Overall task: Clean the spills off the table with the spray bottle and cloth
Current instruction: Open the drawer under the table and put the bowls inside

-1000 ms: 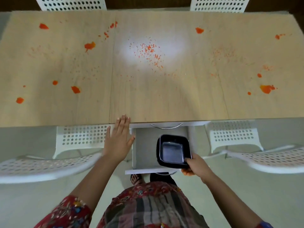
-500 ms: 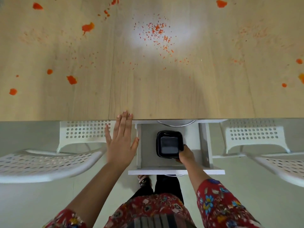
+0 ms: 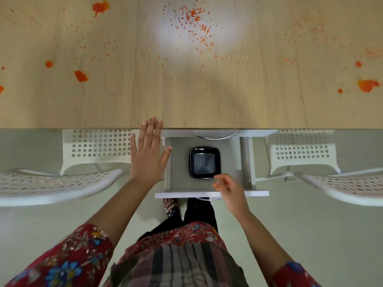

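The wooden table carries orange spills: blobs at the left, fine specks in the middle and a larger blob at the right. Under the table's front edge a white drawer stands pulled out. A black square dish lies inside it. My left hand is flat with straight fingers, its fingertips at the table's front edge. My right hand hovers over the drawer's front, just off the dish's near right corner, fingers loosely curled and holding nothing. No spray bottle or cloth is in view.
White perforated chairs stand on both sides: one at the left and one at the right, with chair backs tucked under the table. My feet stand on the pale floor below the drawer.
My right hand lowered the black dish into the open drawer, let it go and drew back toward the drawer's front. My left hand stayed at the table edge.
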